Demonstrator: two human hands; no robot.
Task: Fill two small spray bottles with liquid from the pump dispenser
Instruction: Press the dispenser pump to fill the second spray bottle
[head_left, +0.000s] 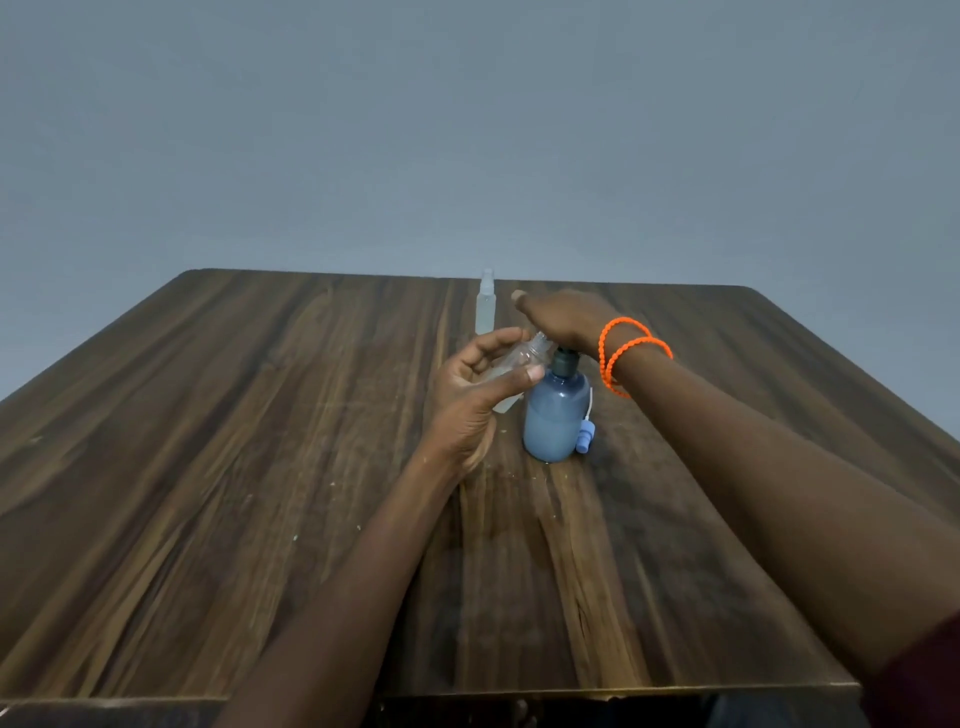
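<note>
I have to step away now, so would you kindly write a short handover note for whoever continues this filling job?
Left hand holds an uncapped clear spray bottle, tilted with its mouth at the pump dispenser.
Right hand presses flat on the pump head.
Second spray bottle stands capped farther back on the table; its contents are unclear.
A blue spray cap lies beside the dispenser.
Left: finish filling, then recap.

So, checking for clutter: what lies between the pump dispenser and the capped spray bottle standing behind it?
Only the right hand, pressing the pump dispenser, crosses before the spray bottle, head view.
</note>
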